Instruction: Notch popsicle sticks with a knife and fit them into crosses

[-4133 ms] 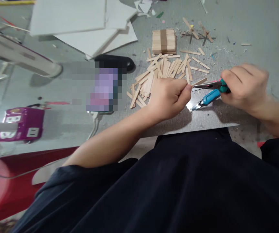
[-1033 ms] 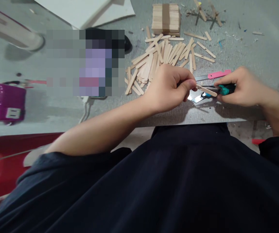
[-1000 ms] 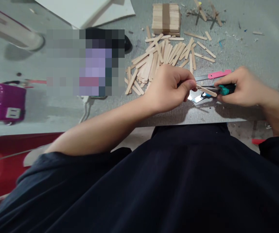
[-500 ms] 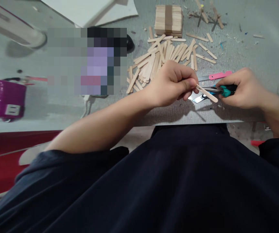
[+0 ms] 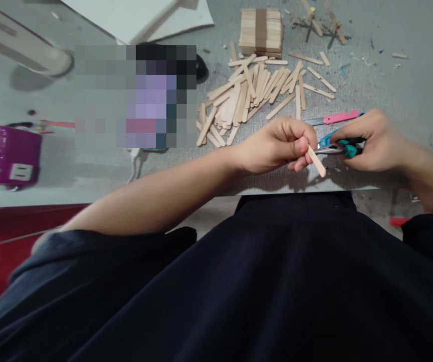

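Evidently pinching the wooden stick (image 5: 317, 162) between fingers (image 5: 300, 147) of the left hand (image 5: 277, 146), aslant toward the near edge of the surface (image 5: 239, 188), just beside the tips of the pliers (image 5: 332, 149); clasping these in the right hand (image 5: 376, 138).

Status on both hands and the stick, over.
Left hand pinching wooden stick. Right hand gripping pliers, tips at the stick; bite unclear. Blue cutter and pink cutter lying close by the pliers.

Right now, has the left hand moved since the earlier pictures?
Yes. Against the pink knife, the left hand is nearer the front edge of the table.
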A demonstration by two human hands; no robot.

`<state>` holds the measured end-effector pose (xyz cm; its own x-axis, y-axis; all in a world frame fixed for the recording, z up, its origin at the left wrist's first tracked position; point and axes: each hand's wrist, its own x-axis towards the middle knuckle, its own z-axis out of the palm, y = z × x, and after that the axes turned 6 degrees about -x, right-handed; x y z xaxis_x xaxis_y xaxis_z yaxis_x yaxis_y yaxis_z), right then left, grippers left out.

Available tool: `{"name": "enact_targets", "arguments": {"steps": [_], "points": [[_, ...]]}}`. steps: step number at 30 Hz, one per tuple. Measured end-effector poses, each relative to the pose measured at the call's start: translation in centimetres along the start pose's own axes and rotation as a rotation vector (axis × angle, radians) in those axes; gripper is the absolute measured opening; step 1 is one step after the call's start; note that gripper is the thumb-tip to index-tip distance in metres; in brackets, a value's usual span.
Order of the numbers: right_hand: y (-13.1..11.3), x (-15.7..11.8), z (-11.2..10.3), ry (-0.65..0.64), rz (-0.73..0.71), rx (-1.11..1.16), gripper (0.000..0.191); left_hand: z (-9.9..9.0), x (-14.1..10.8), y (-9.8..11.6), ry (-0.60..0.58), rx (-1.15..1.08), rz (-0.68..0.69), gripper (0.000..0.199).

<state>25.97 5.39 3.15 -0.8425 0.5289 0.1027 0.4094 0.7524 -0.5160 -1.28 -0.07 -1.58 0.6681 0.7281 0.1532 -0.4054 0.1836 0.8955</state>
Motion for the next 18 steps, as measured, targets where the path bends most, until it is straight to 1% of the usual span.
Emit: {"name": "enact_targets", "arguments": {"steps": [4, 8, 10, 13, 15, 18], "points": [[-0.2, 0.1, 0.2, 0.018, -0.021, -0.003, 0.006, 0.7, 0.1, -0.2, 0.023, -0.051, -0.031, 0.068], [-0.4, 0.0, 0.4, -0.004, 0.044, -0.012, 0.013, 1.1, 0.5, -0.6, 0.078, -0.101, -0.025, 0.071], [-0.5, 0.0, 0.5, -0.005, 0.055, -0.007, 0.017, 1.0, 0.5, -0.7, 0.074, -0.105, -0.01, 0.069], [-0.5, -0.1, 0.5, 0.015, 0.054, -0.008, 0.017, 0.5, 0.2, -0.4, 0.07, -0.066, -0.018, 0.067], [-0.4, -0.2, 0.5, 0.065, 0.04, -0.021, 0.012, 0.1, -0.1, 0.0, 0.111, -0.006, -0.011, 0.066], [0.0, -0.3, 0.4, 0.115, 0.015, 0.004, 0.007, -0.2, -0.5, 0.9, 0.185, 0.089, 0.068, 0.062]]}}
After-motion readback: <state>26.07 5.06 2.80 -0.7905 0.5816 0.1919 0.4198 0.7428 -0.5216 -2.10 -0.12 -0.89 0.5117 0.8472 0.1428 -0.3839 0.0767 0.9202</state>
